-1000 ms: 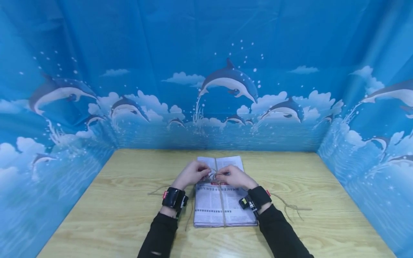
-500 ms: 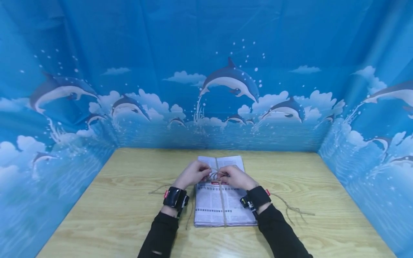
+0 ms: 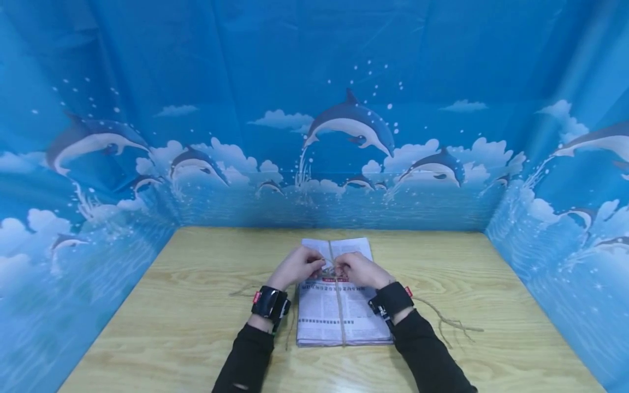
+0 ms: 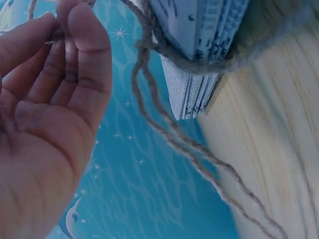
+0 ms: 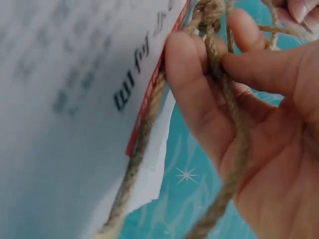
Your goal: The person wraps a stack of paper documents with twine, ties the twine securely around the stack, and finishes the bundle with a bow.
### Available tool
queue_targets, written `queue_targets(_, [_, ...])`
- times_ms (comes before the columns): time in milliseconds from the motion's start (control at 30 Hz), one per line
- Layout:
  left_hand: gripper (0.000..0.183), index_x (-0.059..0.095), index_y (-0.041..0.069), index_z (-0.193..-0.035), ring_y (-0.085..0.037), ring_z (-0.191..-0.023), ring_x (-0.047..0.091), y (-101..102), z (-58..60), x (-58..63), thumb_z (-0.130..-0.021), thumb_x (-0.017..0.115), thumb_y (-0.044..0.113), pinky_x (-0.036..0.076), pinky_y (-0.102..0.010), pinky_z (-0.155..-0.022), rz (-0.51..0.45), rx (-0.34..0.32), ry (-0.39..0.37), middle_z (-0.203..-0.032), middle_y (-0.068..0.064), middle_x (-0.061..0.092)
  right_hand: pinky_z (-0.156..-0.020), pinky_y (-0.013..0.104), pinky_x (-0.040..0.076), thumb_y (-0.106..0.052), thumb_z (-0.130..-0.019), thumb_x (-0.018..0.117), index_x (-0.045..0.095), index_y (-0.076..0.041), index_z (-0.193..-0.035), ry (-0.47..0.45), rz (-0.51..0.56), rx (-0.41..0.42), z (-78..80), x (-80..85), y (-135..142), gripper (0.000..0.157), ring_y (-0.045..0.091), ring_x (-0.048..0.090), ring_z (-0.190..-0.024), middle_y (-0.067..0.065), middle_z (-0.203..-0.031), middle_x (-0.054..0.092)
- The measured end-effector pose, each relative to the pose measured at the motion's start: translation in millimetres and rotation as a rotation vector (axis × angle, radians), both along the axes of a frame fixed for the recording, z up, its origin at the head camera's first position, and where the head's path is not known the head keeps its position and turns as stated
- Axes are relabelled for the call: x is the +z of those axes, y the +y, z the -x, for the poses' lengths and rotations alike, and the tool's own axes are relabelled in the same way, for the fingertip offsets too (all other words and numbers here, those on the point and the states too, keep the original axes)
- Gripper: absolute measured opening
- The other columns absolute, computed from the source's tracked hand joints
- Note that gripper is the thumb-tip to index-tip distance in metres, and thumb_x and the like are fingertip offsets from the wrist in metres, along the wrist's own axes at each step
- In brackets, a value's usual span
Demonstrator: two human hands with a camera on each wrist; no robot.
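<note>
A stack of folded newspapers (image 3: 319, 311) lies on the table, bound with brown twine (image 3: 340, 314) that crosses it lengthwise and sideways. Over its upper half, my left hand (image 3: 298, 267) pinches a piece of twine between thumb and fingers, as the left wrist view also shows. My right hand (image 3: 362, 269) is close beside it and holds another strand (image 5: 237, 119) between thumb and forefinger. In the right wrist view a twine knot (image 5: 208, 14) sits just beyond those fingertips. The left wrist view shows a doubled strand (image 4: 182, 142) hanging off the stack's side.
Loose twine ends trail over the wooden table (image 3: 196, 338) on both sides, the frayed right one (image 3: 452, 323) reaching farthest. A blue dolphin-print curtain (image 3: 236, 109) encloses the back and sides. Both wrists wear black camera bands.
The twine loops seen between the hands have shrunk from view. My left hand has shifted slightly right, and the right-hand loose twine end has slid a little outward.
</note>
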State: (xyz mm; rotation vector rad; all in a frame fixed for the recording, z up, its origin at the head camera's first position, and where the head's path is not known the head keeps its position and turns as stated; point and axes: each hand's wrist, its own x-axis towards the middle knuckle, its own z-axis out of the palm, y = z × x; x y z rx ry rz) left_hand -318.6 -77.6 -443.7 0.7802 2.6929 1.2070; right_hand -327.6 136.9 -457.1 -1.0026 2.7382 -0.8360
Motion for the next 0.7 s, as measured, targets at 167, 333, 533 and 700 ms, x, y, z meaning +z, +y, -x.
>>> queue_targets(167, [0.025, 0.072, 0.004, -0.084, -0.012, -0.056, 0.057, 1, 0.0, 0.3, -0.100, 0.057, 0.015, 0.045, -0.026, -0.054, 0.007, 0.008, -0.014, -0.066, -0.004, 0.065, -0.064, 0.029, 0.052, -0.005, -0.102, 0.045, 0.072, -0.006, -0.105, -0.270, 0.102, -0.026, 1.8, 4.1, 6, 0.027, 0.015, 0.056, -0.062, 0.006, -0.089, 0.066])
queue_targets(333, [0.024, 0.073, 0.004, -0.085, -0.012, -0.056, 0.056, 1, -0.2, 0.2, -0.099, 0.058, 0.015, 0.045, -0.027, -0.055, 0.030, 0.014, -0.029, -0.067, -0.006, 0.065, -0.069, 0.036, 0.057, -0.021, -0.107, 0.039, 0.061, 0.002, -0.128, -0.576, 0.316, -0.115, 0.9, 5.6, 16, 0.038, 0.012, 0.050, -0.058, 0.015, -0.097, 0.064])
queue_targets(533, [0.029, 0.071, 0.006, -0.080, -0.012, -0.054, 0.051, 1, -3.3, -2.0, -0.099, 0.059, 0.024, 0.044, -0.027, -0.054, 0.098, 0.030, -0.080, -0.066, -0.006, 0.062, -0.049, 0.025, 0.033, -0.017, -0.100, 0.055, 0.075, -0.001, -0.101, -0.347, 0.280, -0.335, 4.5, 2.1, 20, 0.025, 0.010, 0.036, -0.045, -0.004, -0.053, 0.043])
queue_targets(700, [0.034, 0.071, 0.007, -0.078, -0.012, -0.052, 0.051, 1, -3.2, -4.5, -0.100, 0.057, 0.028, 0.044, -0.028, -0.052, 0.122, 0.024, -0.114, -0.063, -0.004, 0.062, -0.056, 0.031, 0.055, -0.002, -0.092, 0.064, 0.072, 0.004, -0.099, -0.355, 0.323, -0.406, 5.3, -1.3, 24, 0.012, 0.016, 0.064, -0.058, 0.012, -0.075, 0.069])
